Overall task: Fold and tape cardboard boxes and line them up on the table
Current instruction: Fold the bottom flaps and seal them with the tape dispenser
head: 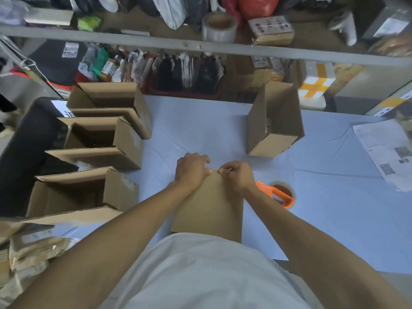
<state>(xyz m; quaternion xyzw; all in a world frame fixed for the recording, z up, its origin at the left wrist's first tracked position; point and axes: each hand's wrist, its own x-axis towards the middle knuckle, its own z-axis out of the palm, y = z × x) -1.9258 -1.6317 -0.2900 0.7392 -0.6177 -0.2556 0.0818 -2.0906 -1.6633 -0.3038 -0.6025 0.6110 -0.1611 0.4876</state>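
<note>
— So, which step is this?
— Opening a flat brown cardboard box [208, 206] on the blue desk [323, 219]. Left hand [191, 168] curls over its far edge; right hand [236, 175] pinches it.
— Next?
— Probably spreading it square, then taping.

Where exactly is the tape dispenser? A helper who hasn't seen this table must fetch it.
On the blue table, look just right of the flat box that both hands are working on. The tape dispenser lies there beside the right hand's wrist. It is the only orange thing on the table; everything else there is brown cardboard or white paper.
</note>
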